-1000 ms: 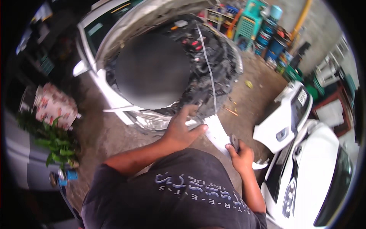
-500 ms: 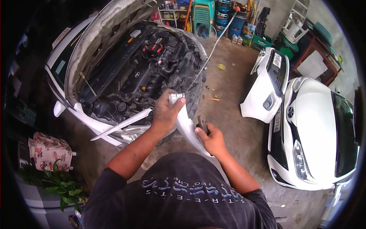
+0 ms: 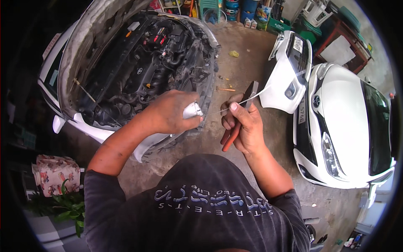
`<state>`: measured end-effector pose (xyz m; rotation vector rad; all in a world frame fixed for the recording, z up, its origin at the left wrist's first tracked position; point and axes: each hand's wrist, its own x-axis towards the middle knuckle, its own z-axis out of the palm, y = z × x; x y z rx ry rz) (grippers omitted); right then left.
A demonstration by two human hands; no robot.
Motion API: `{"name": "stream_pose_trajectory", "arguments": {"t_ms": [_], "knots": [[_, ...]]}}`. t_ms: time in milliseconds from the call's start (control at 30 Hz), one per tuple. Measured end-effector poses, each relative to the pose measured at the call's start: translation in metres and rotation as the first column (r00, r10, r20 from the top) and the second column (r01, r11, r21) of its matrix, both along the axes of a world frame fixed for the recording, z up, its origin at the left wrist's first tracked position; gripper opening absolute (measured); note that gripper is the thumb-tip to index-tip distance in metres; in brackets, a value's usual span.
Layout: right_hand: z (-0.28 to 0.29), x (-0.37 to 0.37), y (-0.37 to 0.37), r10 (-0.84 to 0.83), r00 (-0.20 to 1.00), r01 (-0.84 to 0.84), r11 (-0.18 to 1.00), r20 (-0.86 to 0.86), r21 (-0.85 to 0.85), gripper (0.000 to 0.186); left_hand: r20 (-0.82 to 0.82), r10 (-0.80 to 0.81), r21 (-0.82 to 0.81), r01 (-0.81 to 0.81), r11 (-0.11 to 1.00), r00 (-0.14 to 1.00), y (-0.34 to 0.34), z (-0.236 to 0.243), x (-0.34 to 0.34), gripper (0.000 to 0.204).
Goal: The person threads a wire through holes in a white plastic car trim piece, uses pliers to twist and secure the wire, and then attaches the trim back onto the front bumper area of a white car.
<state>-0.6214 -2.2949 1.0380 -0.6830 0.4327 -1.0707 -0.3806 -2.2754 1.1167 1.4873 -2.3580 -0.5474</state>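
Observation:
My left hand (image 3: 170,112) is closed around a white curved plastic car trim piece (image 3: 191,110); only its silvery, ragged end shows past my fingers. From that end a thin pale wire (image 3: 236,105) runs across to my right hand (image 3: 248,126). Orange-red-handled pliers (image 3: 231,137) sit in the right fist, their dark jaws pointing up and away. The wire crosses by the right thumb and its free end sticks out to the right. Whether the jaws grip it, I cannot tell. Both hands are raised in front of the engine bay (image 3: 147,71).
A car with its raised hood (image 3: 86,46) stands at the left, its front uncovered. To the right are a detached white bumper (image 3: 279,84) and another white car (image 3: 344,113). A small stick-handled tool (image 3: 226,89) lies on the concrete floor. Potted plants (image 3: 69,206) stand lower left.
My right hand has risen from the lower part of the trim piece to beside the wire, with the pliers now plainly visible. My left hand has turned the piece; the wire now points right.

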Motion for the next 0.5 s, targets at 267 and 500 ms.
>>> {"name": "stream_pose_trajectory", "arguments": {"t_ms": [267,500], "knots": [[-0.009,0.014,-0.009,0.145,0.984,-0.134,0.985,-0.102,0.107,0.019,-0.174,0.045,0.499,0.049,0.865,0.984,0.01,-0.055,0.027,0.044],[-0.056,0.02,-0.016,0.243,0.916,-0.169,0.955,-0.32,0.243,0.038,-0.444,0.348,0.607,-0.008,0.794,0.826,0.017,-0.121,0.049,0.045]]}}
